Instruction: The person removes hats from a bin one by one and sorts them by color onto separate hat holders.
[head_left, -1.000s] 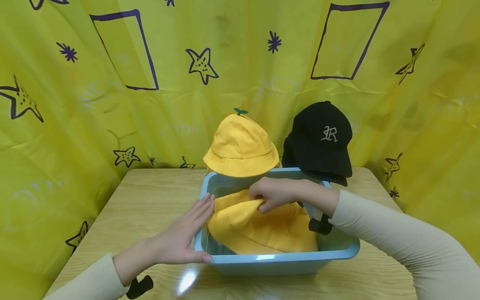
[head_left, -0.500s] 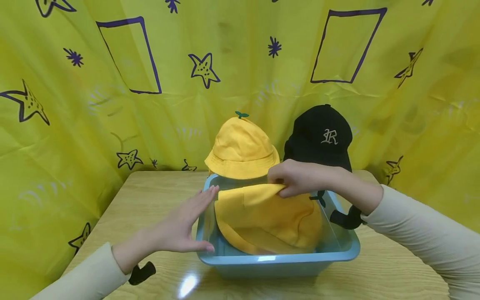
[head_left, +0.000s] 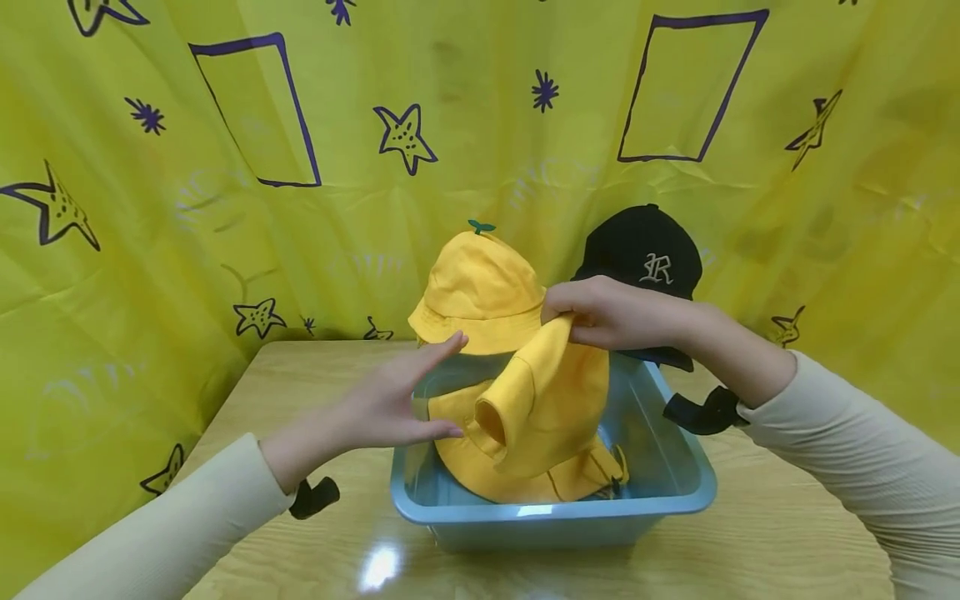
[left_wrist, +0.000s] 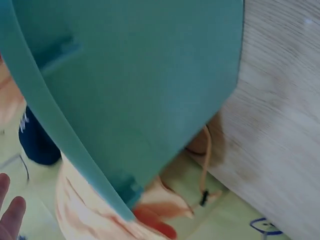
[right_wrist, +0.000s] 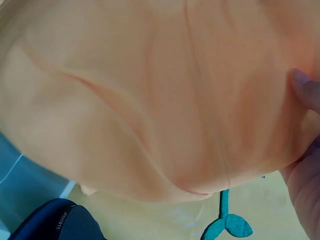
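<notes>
My right hand (head_left: 607, 312) pinches a yellow bucket hat (head_left: 581, 392) by its upper edge and holds it partly raised over the blue plastic bin (head_left: 555, 512). More yellow brim (head_left: 457, 417) lies below it in the bin; whether this belongs to a second hat, I cannot tell. In the right wrist view the thumb (right_wrist: 307, 90) presses the fabric, and a green sprout (right_wrist: 225, 220) shows at its edge. To the left, my left hand (head_left: 382, 396) is over the bin's left side, thumb and fingers spread, gripping nothing. Its fingertips (left_wrist: 11, 217) enter the left wrist view.
Behind the bin stands another yellow bucket hat (head_left: 483, 279) with a green sprout on top. A black cap (head_left: 641, 250) with a letter emblem sits to its right. The wooden table (head_left: 322, 375) ends at a yellow curtain (head_left: 337, 250) with drawn stars.
My right hand has risen from inside the bin, lifting and tilting the yellow bucket hat. My left hand has left the bin's left rim and moved up and right toward the hat.
</notes>
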